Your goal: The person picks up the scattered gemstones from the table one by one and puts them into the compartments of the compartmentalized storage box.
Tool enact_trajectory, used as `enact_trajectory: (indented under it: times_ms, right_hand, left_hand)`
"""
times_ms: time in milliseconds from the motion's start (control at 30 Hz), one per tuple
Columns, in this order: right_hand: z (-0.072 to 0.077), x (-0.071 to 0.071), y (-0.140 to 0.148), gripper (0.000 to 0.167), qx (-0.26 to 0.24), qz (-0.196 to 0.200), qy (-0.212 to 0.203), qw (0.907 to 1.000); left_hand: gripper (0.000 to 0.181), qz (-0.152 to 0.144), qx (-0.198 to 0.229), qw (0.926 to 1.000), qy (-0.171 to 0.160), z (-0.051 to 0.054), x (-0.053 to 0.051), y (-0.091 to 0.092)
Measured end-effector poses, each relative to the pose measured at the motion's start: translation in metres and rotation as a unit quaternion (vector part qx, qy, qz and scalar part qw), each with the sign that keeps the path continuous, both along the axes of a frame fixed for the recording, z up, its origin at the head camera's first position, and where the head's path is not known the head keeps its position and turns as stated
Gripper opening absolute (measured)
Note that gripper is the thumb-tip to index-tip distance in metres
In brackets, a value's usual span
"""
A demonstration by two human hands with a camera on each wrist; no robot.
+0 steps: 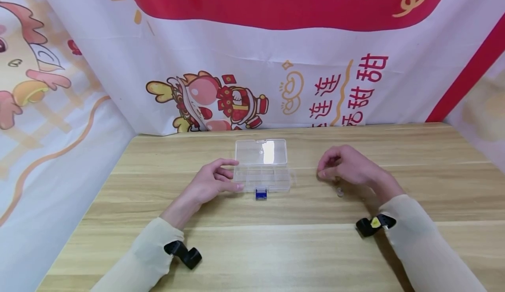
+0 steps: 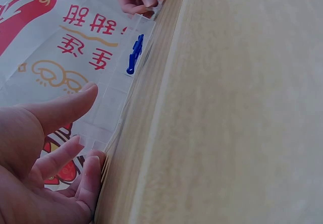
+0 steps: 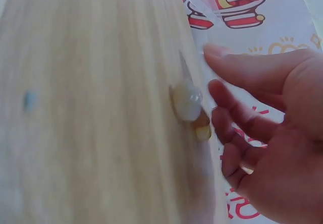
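Note:
A clear compartment box [image 1: 268, 179] lies on the table with its transparent lid [image 1: 252, 151] raised at the back and a blue latch [image 1: 261, 194] in front. My left hand [image 1: 213, 182] is at the box's left side, thumb and fingers spread around its end; the left wrist view shows the fingertips [image 2: 91, 161] close against it. To the right of the box, my right hand [image 1: 349, 165] hovers low with loosely bent fingers, and nothing shows between thumb and index. Beside it on the table are a clear rounded piece [image 3: 187, 102] and a small yellowish piece [image 3: 203, 132].
The wood-grain table [image 1: 260, 248] meets a printed cloth [image 1: 236, 42] at its back edge, and more cloth [image 1: 47, 108] hangs at the left. A small bluish spot [image 3: 29, 100], blurred, shows on the table in the right wrist view.

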State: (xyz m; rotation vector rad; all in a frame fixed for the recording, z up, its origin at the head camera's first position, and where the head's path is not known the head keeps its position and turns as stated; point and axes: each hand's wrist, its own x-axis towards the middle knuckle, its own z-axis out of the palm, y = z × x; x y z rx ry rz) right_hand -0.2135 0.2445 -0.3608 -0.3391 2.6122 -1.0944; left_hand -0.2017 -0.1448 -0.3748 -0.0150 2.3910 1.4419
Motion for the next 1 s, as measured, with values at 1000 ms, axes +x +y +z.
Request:
enact_trajectory:
  times_ms: [1000]
  right_hand:
    - [0.016,0.009,-0.049,0.024,-0.106,-0.074,0.082,0.9882]
  left_hand:
    - [0.066,-0.001,0.007,1.0000,0.005,0.001,0.000,0.000]
